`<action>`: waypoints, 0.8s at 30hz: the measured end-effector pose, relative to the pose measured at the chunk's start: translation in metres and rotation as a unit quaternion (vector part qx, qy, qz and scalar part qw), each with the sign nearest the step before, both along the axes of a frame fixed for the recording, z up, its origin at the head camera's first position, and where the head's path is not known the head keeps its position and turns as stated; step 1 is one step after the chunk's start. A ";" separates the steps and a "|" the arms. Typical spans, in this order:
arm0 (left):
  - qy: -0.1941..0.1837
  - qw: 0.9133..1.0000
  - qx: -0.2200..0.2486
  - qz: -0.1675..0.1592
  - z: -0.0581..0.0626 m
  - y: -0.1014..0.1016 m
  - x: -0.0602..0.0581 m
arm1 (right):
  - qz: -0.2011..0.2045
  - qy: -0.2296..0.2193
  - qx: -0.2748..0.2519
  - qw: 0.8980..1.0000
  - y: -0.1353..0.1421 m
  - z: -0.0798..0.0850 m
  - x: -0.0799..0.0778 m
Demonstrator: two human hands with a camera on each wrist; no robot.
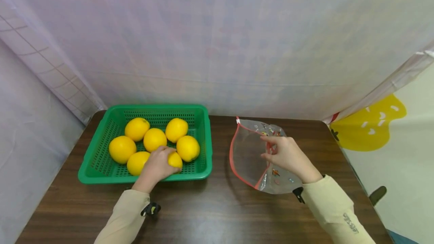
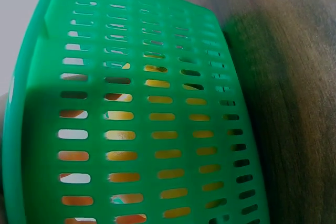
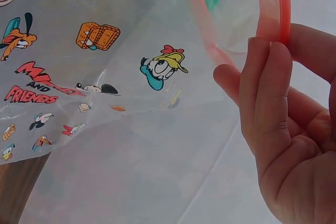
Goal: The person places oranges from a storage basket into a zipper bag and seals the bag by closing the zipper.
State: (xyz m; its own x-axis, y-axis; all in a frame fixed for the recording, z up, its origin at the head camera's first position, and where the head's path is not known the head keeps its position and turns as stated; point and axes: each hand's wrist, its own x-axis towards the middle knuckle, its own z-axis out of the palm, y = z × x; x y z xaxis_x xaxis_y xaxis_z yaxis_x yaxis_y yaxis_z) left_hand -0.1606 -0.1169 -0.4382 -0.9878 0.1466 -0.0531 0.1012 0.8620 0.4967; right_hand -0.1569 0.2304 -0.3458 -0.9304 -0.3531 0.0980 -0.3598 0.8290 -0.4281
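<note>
In the head view my left hand (image 1: pixel 160 165) reaches over the near side of a green plastic basket (image 1: pixel 208 150). Its fingers curl round a yellow citrus fruit (image 1: pixel 175 160), partly hidden by the hand. Several more yellow citrus fruits (image 1: pixel 155 139) lie about it in the basket. To the right, my right hand (image 1: pixel 289 157) pinches the red-edged rim of a clear zip bag (image 1: pixel 249 153), whose mouth gapes toward the basket. Up close in the right wrist view, thumb and fingers hold that rim, and cartoon prints show on the bag. The left wrist view shows mostly the basket's slotted wall (image 2: pixel 142 124).
Basket and bag are on a dark brown wooden table (image 1: pixel 210 214). A pale cloth (image 1: pixel 217 48) hangs behind it. Past the table's right edge is a yellow printed shape (image 1: pixel 369 127) on a white surface.
</note>
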 end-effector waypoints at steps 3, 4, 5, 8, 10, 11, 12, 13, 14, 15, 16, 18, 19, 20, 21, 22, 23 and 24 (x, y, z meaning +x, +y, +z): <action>-0.003 1.000 -0.002 -0.005 0.001 0.001 -0.001 | 0.000 0.001 -0.001 1.000 0.000 0.000 0.000; -0.004 1.000 -0.001 -0.007 0.002 0.001 -0.001 | 0.000 0.004 0.000 1.000 0.000 0.000 0.000; -0.005 1.000 -0.001 -0.008 0.002 0.002 -0.001 | 0.000 0.006 0.000 1.000 0.000 -0.001 0.000; -0.014 1.000 0.001 -0.007 0.004 0.002 -0.002 | -0.001 0.010 0.003 1.000 -0.001 0.000 -0.001; -0.021 1.000 0.002 -0.006 0.005 0.002 -0.002 | -0.002 0.012 0.003 1.000 -0.001 0.000 0.000; -0.024 1.000 0.001 -0.005 0.005 0.002 -0.002 | -0.002 0.011 0.002 1.000 -0.001 0.001 0.000; -0.027 1.000 0.001 -0.006 0.005 0.002 -0.003 | -0.002 0.010 0.001 1.000 -0.002 0.001 0.000; -0.030 1.000 0.001 -0.006 0.005 0.002 -0.003 | -0.003 0.009 0.001 1.000 -0.002 0.002 0.000; -0.032 0.999 0.002 -0.006 0.005 0.002 -0.003 | -0.002 0.008 0.001 1.000 -0.002 0.002 0.000; -0.034 0.999 0.002 -0.006 0.004 0.002 -0.003 | -0.003 0.007 0.002 1.000 -0.002 0.002 0.000; -0.035 0.999 0.001 -0.006 0.004 0.002 -0.003 | -0.003 0.004 0.001 1.000 -0.002 0.002 0.001; -0.037 0.999 0.000 -0.007 0.004 0.002 -0.003 | -0.004 -0.001 0.001 1.000 -0.002 0.003 0.001; -0.037 0.999 -0.001 -0.006 0.004 0.001 -0.003 | -0.005 -0.002 0.002 1.000 -0.002 0.003 0.001; -0.037 0.999 -0.002 -0.006 0.003 0.001 -0.003 | -0.005 -0.001 0.004 1.000 -0.002 0.003 0.002; -0.036 0.999 -0.004 -0.007 0.003 0.001 -0.003 | -0.006 -0.001 0.005 1.000 -0.002 0.003 0.002; -0.036 0.999 -0.005 -0.007 0.003 0.001 -0.003 | -0.006 0.000 0.005 1.000 -0.002 0.003 0.002; -0.035 0.999 -0.005 -0.006 0.003 0.001 -0.002 | -0.006 0.002 0.007 1.000 -0.002 0.003 0.002; -0.034 0.999 -0.006 -0.006 0.003 0.001 -0.002 | -0.006 0.005 0.008 1.000 -0.002 0.003 0.002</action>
State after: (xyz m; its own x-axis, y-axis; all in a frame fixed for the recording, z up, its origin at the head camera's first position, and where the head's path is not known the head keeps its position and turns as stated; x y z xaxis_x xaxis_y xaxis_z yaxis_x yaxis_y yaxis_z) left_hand -0.1628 -0.1156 -0.4349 -0.9801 0.1571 -0.1215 0.0780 0.8669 0.4923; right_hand -0.1548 0.2289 -0.3430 -0.9333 -0.3444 0.1018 -0.3547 0.8393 -0.4120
